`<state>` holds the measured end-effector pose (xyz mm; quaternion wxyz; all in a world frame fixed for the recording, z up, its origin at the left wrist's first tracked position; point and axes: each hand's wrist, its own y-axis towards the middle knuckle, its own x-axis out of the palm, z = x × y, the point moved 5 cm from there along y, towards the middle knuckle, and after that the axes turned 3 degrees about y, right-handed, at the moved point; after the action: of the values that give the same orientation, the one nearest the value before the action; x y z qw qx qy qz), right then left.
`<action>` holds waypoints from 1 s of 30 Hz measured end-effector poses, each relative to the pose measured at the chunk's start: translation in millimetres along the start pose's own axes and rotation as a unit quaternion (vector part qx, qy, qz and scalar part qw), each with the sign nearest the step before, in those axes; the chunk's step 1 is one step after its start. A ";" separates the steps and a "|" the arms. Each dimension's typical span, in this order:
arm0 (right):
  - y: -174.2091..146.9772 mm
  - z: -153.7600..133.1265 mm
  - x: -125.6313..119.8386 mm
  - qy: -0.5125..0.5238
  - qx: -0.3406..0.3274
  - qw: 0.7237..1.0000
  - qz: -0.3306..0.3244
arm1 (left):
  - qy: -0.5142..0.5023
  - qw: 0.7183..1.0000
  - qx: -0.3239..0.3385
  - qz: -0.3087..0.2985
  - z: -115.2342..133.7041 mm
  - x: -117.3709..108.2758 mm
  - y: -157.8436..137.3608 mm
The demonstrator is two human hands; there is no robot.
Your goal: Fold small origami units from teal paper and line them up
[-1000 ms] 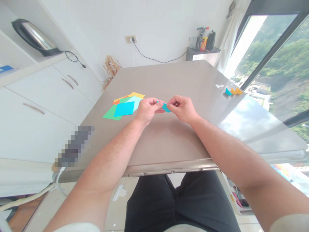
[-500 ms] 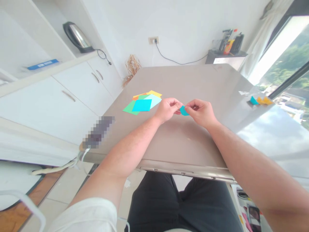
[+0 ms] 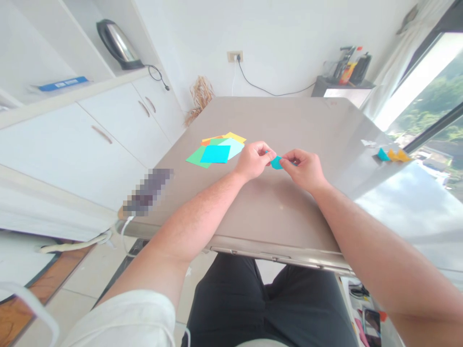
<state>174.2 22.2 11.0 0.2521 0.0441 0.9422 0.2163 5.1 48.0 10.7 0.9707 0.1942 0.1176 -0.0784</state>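
Observation:
A small folded piece of blue paper is held above the table between my two hands. My left hand pinches its left side between thumb and fingers. On the other side, my right hand grips it the same way, with the fingertips of both hands close together. Much of the paper is hidden behind the fingers, so its exact folds cannot be made out. To the left of my left hand lies a spread of coloured paper sheets, blue on top, with green, pale mint, orange and yellow beneath.
Small folded blue and yellow paper pieces sit at the right edge of the table. A blurred-out object lies at its left edge. An electric kettle stands on the shelf; bottles stand on a small cabinet behind.
Both hands keep hold of the blue paper, and its visible part has tilted slightly as the fingers shifted. The whole view has moved a little.

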 end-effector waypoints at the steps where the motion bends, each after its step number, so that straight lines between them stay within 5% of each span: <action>1: 0.0 0.6 -0.4 -0.003 -0.001 1.000 0.004 | -0.011 1.000 -0.002 0.004 -0.7 -1.0 0.7; 8: -1.0 -1.1 0.2 0.016 -0.002 1.000 -0.009 | 0.072 0.996 0.015 -0.046 8.9 2.2 -2.9; 30: 5.2 7.9 -6.1 0.054 0.075 0.995 -0.031 | 0.107 0.992 -0.047 0.037 5.1 -19.4 2.0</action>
<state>183.3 28.7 9.8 0.2032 0.0213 0.9689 0.1395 -12.1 49.9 21.0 0.9628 0.1596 0.2174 -0.0153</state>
